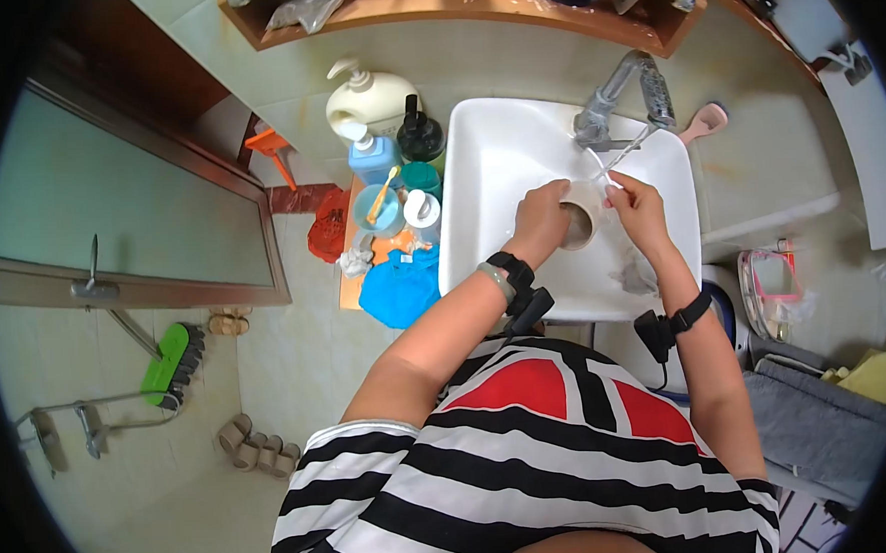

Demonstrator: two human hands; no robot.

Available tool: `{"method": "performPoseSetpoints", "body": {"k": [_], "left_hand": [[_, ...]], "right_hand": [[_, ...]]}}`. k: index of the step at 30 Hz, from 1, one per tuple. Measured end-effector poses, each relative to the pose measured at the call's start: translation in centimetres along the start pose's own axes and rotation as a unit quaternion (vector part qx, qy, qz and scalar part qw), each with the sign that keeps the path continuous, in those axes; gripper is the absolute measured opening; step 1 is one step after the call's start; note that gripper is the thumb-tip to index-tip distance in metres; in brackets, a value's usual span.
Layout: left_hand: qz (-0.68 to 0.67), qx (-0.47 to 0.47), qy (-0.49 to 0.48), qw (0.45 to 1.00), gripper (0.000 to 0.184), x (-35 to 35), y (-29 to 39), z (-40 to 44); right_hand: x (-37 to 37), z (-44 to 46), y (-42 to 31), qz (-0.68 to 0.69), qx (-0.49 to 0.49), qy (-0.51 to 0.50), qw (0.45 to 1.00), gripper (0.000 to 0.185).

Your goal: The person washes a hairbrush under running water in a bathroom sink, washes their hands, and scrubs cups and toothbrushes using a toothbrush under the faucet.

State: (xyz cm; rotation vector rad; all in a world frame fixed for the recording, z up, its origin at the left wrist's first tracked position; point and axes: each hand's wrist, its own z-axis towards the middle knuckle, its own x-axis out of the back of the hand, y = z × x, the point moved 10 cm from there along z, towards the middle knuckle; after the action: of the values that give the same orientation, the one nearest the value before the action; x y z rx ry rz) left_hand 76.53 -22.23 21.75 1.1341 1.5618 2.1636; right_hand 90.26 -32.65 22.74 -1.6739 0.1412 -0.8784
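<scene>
My left hand is closed round the side of a beige cup over the white sink. The cup is tilted, and its mouth faces me, showing a brownish inside. Close against the cup's right side, my right hand pinches a thin white and pink stick-like thing; its far end is too small to make out. Above both hands, the grey faucet lets a stream of water run down toward the cup.
Left of the sink stand a cream pump bottle, a blue pump bottle, a dark bottle and a light-blue cup with a yellow toothbrush. A blue cloth lies nearer me. A pink brush rests right of the faucet.
</scene>
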Motion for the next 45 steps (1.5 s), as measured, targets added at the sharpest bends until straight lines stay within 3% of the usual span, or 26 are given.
{"method": "performPoseSetpoints", "body": {"k": [5, 7, 9, 11, 13, 15, 16, 20, 22, 25, 27, 29, 31, 33, 35, 37, 39, 44, 45], "left_hand": [[0.075, 0.079, -0.068, 0.992, 0.034, -0.9, -3.0, 0.0], [0.057, 0.123, -0.117, 0.984, 0.035, -1.4, -4.0, -0.2], [0.031, 0.132, -0.099, 0.986, 0.033, -1.5, -4.8, -0.1], [0.004, 0.14, -0.085, 0.987, 0.032, -1.4, -5.0, 0.2], [-0.07, 0.193, -0.097, 0.974, 0.034, -1.6, -5.9, 0.0], [-0.118, 0.235, -0.098, 0.96, 0.035, -1.2, -5.4, -0.5], [-0.165, 0.277, -0.099, 0.941, 0.035, -1.3, -5.7, -1.0], [-0.177, 0.258, -0.118, 0.943, 0.042, -1.4, -6.0, -1.9], [-0.303, 0.282, -0.087, 0.906, 0.04, -1.0, -5.7, -2.4], [-0.389, 0.308, -0.116, 0.86, 0.037, -2.4, -7.0, -2.7], [-0.413, 0.304, -0.127, 0.849, 0.036, -2.3, -6.1, -2.8], [-0.438, 0.303, -0.134, 0.836, 0.036, -2.5, -5.6, -2.9], [-0.473, 0.333, -0.124, 0.806, 0.037, -3.0, -5.9, -3.2], [-0.457, 0.338, -0.12, 0.814, 0.036, -3.1, -6.9, -3.1], [-0.388, 0.319, -0.117, 0.857, 0.034, -2.4, -6.8, -2.9], [-0.345, 0.324, -0.084, 0.877, 0.035, -1.5, -7.2, -2.9], [-0.157, 0.257, -0.117, 0.946, 0.035, -0.7, -7.4, -2.3], [-0.147, 0.304, -0.151, 0.929, 0.06, -0.6, -7.6, -3.5], [-0.146, 0.305, -0.146, 0.93, 0.06, -0.2, -7.4, -3.5]], "right_hand": [[1.6, 0.3, 1.8, -0.044, 0.028, 0.042, 0.998, 0.034], [5.1, -0.5, -1.4, -0.105, 0.106, 0.206, 0.967, 0.036], [5.5, 0.2, -2.2, -0.061, 0.057, 0.192, 0.978, 0.035], [6.4, 1.0, -4.5, -0.105, 0.163, 0.236, 0.952, 0.034], [7.0, 2.4, -4.4, -0.154, 0.164, 0.235, 0.946, 0.028], [5.9, 4.6, -2.5, -0.095, 0.134, 0.144, 0.976, 0.024], [5.9, 4.9, -2.0, -0.096, 0.132, 0.145, 0.976, 0.024], [7.0, 5.8, 0.4, -0.078, 0.055, 0.165, 0.982, 0.029], [7.2, 5.0, 0.3, -0.087, 0.051, 0.202, 0.974, 0.032], [7.0, 2.2, -0.3, -0.083, 0.048, 0.251, 0.963, 0.035], [4.7, 0.3, 2.9, -0.025, 0.02, 0.225, 0.974, 0.036], [0.5, -2.1, 2.3, 0.104, -0.021, 0.13, 0.986, 0.038], [-2.7, -3.9, 3.7, 0.134, -0.181, 0.016, 0.974, 0.041], [-3.5, -4.3, 4.2, 0.16, -0.205, -0.005, 0.965, 0.043], [-5.4, -4.0, 5.5, 0.19, -0.224, -0.038, 0.955, 0.044], [-4.2, -2.8, 3.4, -0.05, -0.035, 0.02, 0.998, 0.045], [-4.4, -3.0, 3.4, -0.035, -0.048, 0.005, 0.998, 0.045], [-5.2, -3.0, 3.6, -0.015, -0.073, -0.023, 0.997, 0.039], [-5.5, -3.1, 4.4, 0.034, -0.115, -0.038, 0.992, 0.035]]}}
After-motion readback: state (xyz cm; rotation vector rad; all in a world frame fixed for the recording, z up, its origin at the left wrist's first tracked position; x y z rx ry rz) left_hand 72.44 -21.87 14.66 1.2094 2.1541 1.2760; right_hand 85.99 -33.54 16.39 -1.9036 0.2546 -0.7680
